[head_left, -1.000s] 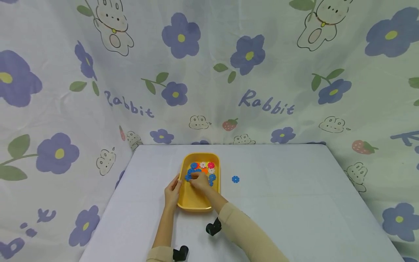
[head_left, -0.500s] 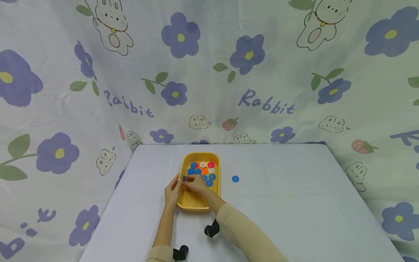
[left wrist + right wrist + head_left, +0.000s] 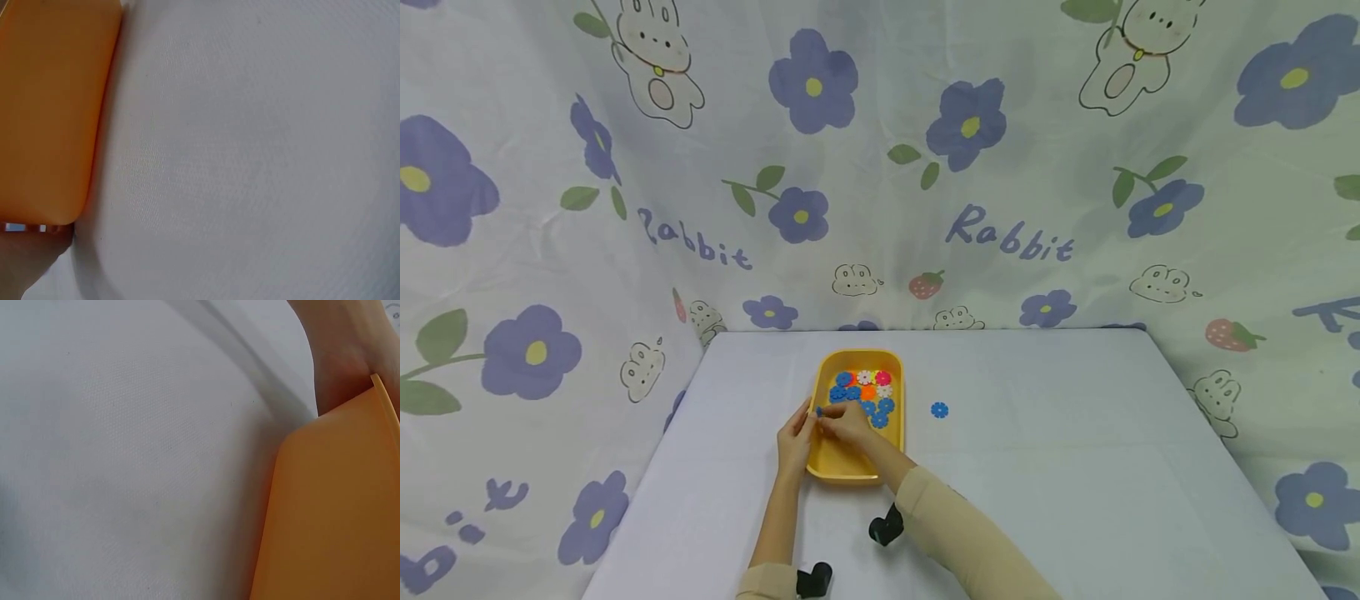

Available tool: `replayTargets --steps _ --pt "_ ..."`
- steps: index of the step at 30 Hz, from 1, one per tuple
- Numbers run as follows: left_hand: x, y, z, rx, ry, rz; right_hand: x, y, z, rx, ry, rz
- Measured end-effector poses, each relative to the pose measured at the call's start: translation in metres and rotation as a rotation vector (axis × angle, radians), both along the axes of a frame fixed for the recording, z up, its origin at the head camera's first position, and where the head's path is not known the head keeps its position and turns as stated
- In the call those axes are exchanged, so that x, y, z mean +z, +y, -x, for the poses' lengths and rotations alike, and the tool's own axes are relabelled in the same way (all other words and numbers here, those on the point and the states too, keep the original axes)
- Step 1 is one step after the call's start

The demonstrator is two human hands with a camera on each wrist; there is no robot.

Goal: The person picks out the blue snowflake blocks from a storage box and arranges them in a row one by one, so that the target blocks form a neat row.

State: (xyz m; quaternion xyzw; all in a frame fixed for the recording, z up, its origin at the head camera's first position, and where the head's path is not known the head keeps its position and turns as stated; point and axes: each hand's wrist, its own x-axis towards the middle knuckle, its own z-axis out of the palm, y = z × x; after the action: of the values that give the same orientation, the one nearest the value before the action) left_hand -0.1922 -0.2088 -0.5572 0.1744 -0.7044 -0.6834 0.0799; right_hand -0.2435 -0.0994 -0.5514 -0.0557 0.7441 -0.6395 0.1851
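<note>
A yellow tray (image 3: 842, 467) stands on the table, with several blue flower-shaped discs (image 3: 879, 419) lying in it. Its left rim is gripped by my left hand (image 3: 795, 446), thumb on the inner side. Over the tray, my right hand (image 3: 850, 423) pinches a small blue disc (image 3: 819, 412) near that rim, close to the left thumb. Only the tray's outer wall (image 3: 56, 112) and part of the left hand (image 3: 31, 256) show in the left wrist view. In the right wrist view, the tray wall (image 3: 331, 506) hides the fingers and the disc.
Pink, white and orange discs (image 3: 868, 392) lie among the blue ones toward the tray's far end. One loose blue disc (image 3: 939, 410) lies on the white tabletop (image 3: 1075, 467) right of the tray. A patterned curtain (image 3: 880, 183) hangs behind.
My right hand has moved left from the pile to the left rim, with a blue disc between its fingertips. Over the last half second it barely moves. The left hand stays on the tray.
</note>
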Motion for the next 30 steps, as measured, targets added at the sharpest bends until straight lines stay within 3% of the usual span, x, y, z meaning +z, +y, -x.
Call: replayTargets --steps 9,20,30 --pt "0.000 0.000 0.001 -0.010 0.011 0.008 -0.004 0.001 0.007 -0.035 -0.150 0.198" --pt "0.001 0.001 0.000 0.001 0.029 0.018 0.001 0.004 0.006 -0.131 -0.259 0.273" --pt "0.000 0.001 0.000 0.005 0.033 0.029 0.003 0.012 0.008 -0.140 -0.268 0.279"
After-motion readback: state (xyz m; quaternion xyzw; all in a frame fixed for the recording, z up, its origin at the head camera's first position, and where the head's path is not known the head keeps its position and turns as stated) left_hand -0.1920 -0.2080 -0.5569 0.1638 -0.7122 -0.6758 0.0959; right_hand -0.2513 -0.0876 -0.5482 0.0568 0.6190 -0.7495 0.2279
